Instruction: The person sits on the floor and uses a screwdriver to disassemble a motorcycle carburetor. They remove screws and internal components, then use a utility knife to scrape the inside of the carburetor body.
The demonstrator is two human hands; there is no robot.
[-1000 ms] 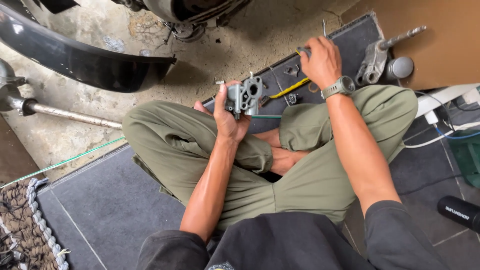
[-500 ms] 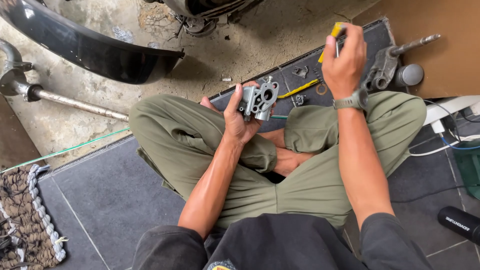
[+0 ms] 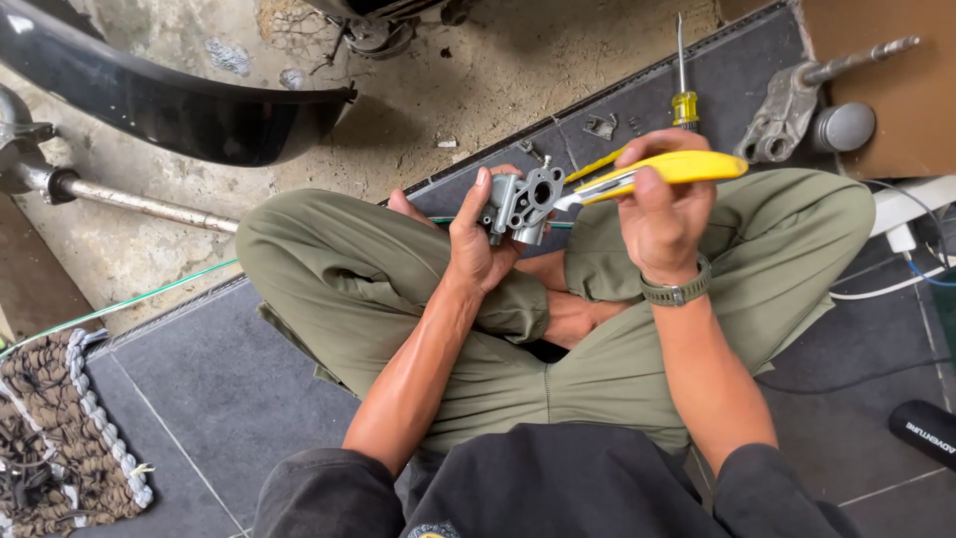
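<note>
1. Left hand: fingers clenched around a small grey cast-metal part with round ports and a flanged face, held above the crossed legs, flange turned toward the other hand.
2. Right hand: fingers wrapped tight on a yellow utility knife; its blade tip touches the flange edge of the part.
3. Handling note, as a judgement: the blade looks best kept flat to the flange and drawn away from the left thumb, with light strokes, so that the soft metal is not gouged.
4. Floor: dark tiles beneath the seated person, concrete beyond.
5. Nearby: yellow-handled screwdriver, grey bracket with bolt, small loose metal bits, woven mat.
</note>
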